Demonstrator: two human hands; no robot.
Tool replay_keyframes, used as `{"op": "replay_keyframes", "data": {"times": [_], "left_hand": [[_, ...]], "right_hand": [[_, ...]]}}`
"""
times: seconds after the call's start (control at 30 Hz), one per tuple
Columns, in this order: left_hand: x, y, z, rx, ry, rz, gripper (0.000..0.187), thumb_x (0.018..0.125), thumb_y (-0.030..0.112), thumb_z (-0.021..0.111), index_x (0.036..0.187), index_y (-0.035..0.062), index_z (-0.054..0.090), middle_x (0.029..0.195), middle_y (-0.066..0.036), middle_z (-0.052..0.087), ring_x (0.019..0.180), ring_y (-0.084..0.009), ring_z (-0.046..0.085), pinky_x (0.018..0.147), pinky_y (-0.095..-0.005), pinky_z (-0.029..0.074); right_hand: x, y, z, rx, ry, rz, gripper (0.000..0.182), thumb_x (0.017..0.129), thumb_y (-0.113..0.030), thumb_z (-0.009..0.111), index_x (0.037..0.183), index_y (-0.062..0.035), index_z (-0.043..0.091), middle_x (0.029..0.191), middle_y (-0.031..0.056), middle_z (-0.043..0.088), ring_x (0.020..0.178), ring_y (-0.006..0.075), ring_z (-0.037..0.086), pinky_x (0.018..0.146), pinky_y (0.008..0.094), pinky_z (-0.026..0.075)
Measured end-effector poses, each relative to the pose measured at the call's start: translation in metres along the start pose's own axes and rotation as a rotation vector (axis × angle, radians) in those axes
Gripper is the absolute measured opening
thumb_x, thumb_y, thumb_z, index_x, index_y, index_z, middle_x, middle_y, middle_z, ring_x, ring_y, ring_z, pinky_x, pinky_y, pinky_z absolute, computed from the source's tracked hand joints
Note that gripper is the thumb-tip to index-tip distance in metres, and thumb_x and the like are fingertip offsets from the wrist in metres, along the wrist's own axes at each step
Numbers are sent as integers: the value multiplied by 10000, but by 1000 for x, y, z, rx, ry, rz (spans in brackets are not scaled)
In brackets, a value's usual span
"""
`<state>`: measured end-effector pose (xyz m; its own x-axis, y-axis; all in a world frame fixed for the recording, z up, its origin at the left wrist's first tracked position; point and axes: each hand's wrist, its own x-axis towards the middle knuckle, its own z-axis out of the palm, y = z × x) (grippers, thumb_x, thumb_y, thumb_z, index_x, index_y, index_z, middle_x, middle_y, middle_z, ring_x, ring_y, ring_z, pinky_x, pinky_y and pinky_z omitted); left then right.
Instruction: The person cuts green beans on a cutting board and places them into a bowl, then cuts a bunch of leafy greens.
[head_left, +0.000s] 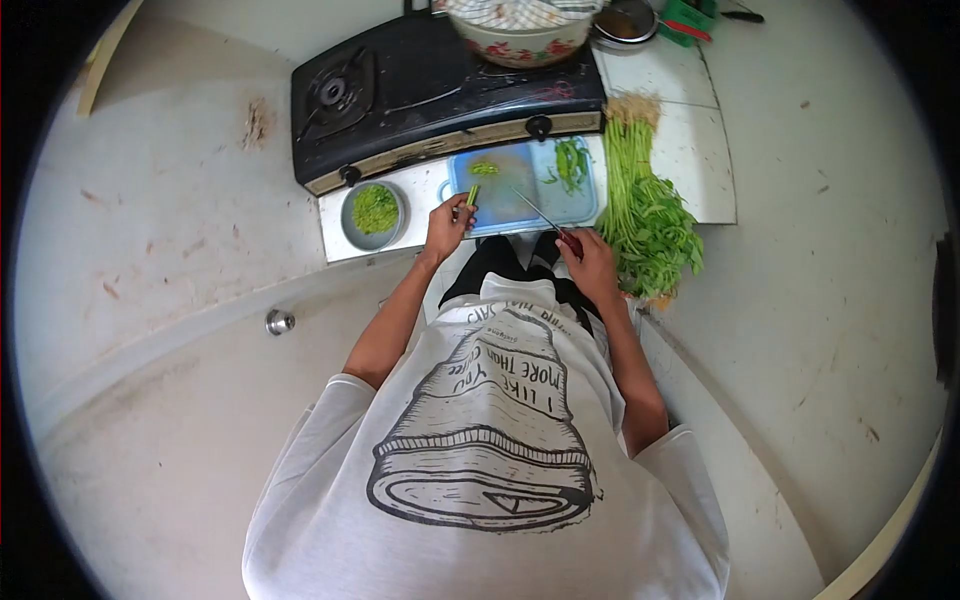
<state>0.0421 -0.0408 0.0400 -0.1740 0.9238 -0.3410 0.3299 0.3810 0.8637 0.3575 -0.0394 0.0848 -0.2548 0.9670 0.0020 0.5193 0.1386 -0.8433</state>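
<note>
My left hand (pixel 449 226) is closed on a short bunch of green stems (pixel 473 195), held upright at the left part of a blue cutting board (pixel 510 210). A knife (pixel 538 208) with a dark red handle is gripped in my right hand (pixel 590 262), its blade pointing up and left over the board, apart from the stems. Chopped green pieces (pixel 484 169) lie near the board's upper left. Several loose leaves (pixel 571 163) rest on its right side. Left of the board, a grey bowl (pixel 352 222) holds finely cut greens (pixel 375 209).
A black gas stove (pixel 420 95) stands behind the board, carrying a large flowered pot (pixel 525 48) covered by a checked cloth (pixel 525 12). To the right lies a big bunch of leafy greens (pixel 645 210) with roots on. A strainer (pixel 627 25) sits at the back right.
</note>
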Motion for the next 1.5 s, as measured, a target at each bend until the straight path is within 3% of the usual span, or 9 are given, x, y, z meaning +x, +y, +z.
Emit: {"op": "replay_keyframes", "data": {"times": [0.13, 0.23, 0.27, 0.37, 0.63, 0.97, 1.1, 1.3, 1.5], "left_hand": [[-6, -15, -23, 20, 42, -70, 376, 988, 88, 645, 1358, 21, 644, 936, -108, 710, 763, -134, 705, 667, -293, 596], [-2, -22, -31, 137, 21, 75, 376, 974, 137, 669, 1338, 42, 666, 962, -152, 692, 769, -208, 702, 707, -359, 581], [1, -22, -36, 314, 26, 174, 366, 971, 166, 662, 1322, 62, 682, 998, -205, 663, 832, -313, 679, 791, -418, 547], [13, -25, -41, 308, -9, 254, 365, 981, 152, 634, 1327, 42, 671, 1015, -228, 648, 912, -368, 648, 856, -442, 518], [36, -31, -45, 367, -131, 453, 366, 935, 26, 621, 1297, 0, 666, 1019, -202, 649, 919, -359, 659, 856, -436, 540], [43, -42, -56, 279, -162, 452, 211, 968, 106, 619, 1166, 36, 634, 1095, -217, 610, 956, -456, 643, 841, -530, 529], [46, -41, -59, 332, -211, 408, 193, 977, 139, 615, 1147, 47, 601, 1123, -213, 588, 933, -473, 645, 808, -549, 546], [52, -37, -59, 401, -241, 406, 235, 967, 160, 627, 1175, 63, 577, 1114, -204, 580, 909, -471, 651, 781, -547, 559], [38, -27, -44, 397, -118, 333, 270, 932, 133, 643, 1193, 92, 590, 1083, -197, 593, 908, -454, 651, 779, -540, 553]], "right_hand": [[24, -9, 16, -90, -129, -10, 255, 924, -243, 713, 969, 7, 689, 927, 205, 682, 834, 405, 666, 760, 484, 516], [34, -10, 33, -126, -172, 10, 274, 920, -256, 713, 946, 16, 690, 909, 223, 683, 839, 419, 669, 763, 491, 516], [36, -10, 40, -132, -175, 18, 281, 917, -261, 716, 933, 18, 690, 895, 229, 686, 833, 423, 670, 762, 494, 516], [40, -12, 59, -128, -190, 117, 298, 909, -273, 723, 893, 23, 689, 847, 245, 690, 807, 435, 674, 754, 505, 517], [34, -32, 99, -164, -131, 261, 326, 912, -305, 714, 871, 18, 689, 802, 253, 692, 777, 446, 680, 727, 521, 520], [1, -63, 153, -173, 20, 473, 320, 906, -324, 729, 931, -6, 702, 864, 227, 711, 807, 415, 696, 740, 503, 533], [-5, -66, 163, -219, 76, 417, 361, 908, -337, 744, 908, 21, 695, 802, 237, 697, 736, 410, 688, 695, 479, 528], [10, -59, 144, -229, -31, 284, 300, 897, -305, 743, 951, -12, 715, 876, 234, 712, 785, 413, 693, 732, 475, 536], [43, -39, 104, -219, -341, 232, 264, 915, -290, 705, 966, -32, 721, 882, 223, 714, 841, 421, 690, 776, 502, 533]]}}
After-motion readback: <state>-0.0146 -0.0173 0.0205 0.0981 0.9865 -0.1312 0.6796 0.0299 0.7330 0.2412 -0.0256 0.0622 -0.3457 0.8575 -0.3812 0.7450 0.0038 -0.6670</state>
